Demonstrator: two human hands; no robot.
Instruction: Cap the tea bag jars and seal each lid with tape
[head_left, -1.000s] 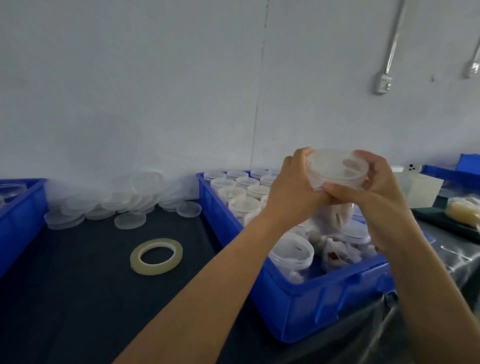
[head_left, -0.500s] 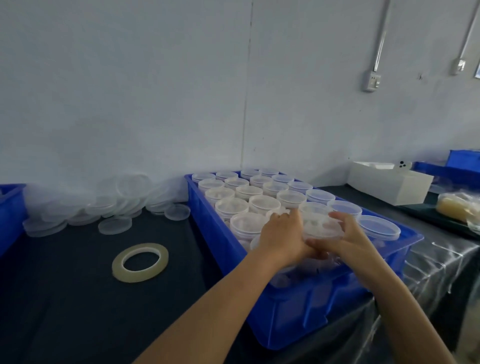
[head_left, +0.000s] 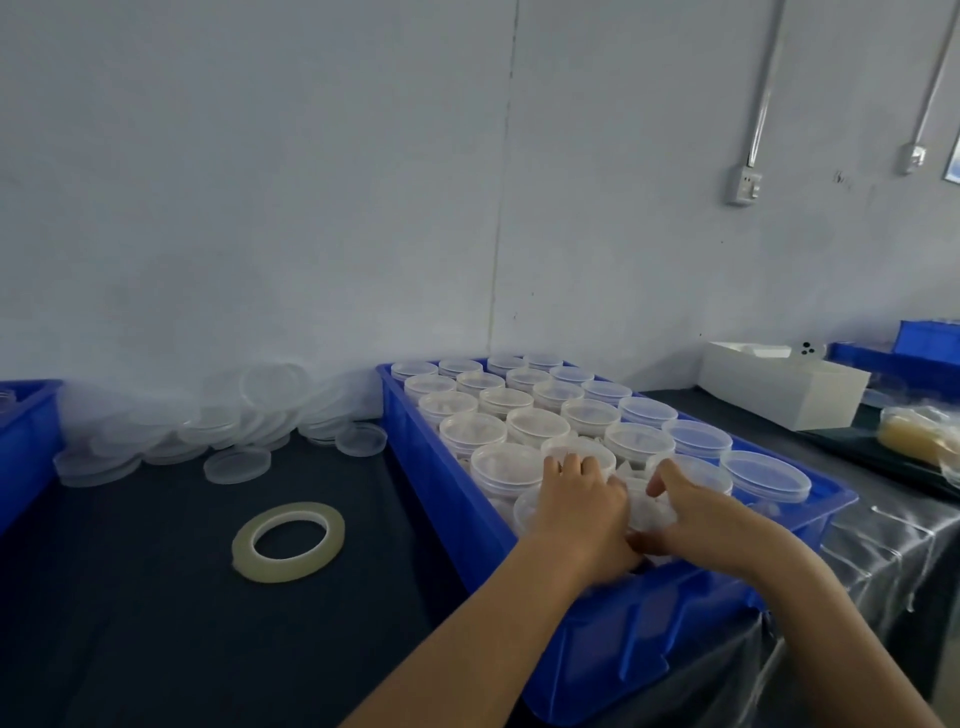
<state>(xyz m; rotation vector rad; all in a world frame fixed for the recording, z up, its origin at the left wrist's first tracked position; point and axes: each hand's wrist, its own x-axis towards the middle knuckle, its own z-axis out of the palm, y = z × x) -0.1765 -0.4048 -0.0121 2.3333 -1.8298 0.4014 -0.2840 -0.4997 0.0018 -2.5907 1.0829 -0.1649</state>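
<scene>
A blue crate (head_left: 447, 483) holds several clear capped jars in rows. Both my hands are down in its near end around one clear jar (head_left: 649, 506). My left hand (head_left: 582, 501) curls round the jar's left side, fingers over its rim. My right hand (head_left: 698, 512) grips the right side, with one finger raised over the lid. The jar's body is mostly hidden by my hands. A roll of clear tape (head_left: 289, 540) lies flat on the dark table left of the crate, apart from both hands.
A heap of loose clear lids (head_left: 218, 431) lies against the wall at the back left. Another blue crate (head_left: 26, 441) stands at the far left edge. A white box (head_left: 779, 389) and a bagged yellowish item (head_left: 919, 434) sit to the right.
The jar was held up at chest height a second ago. Both hands have lowered it into the near end of the crate and stay on it.
</scene>
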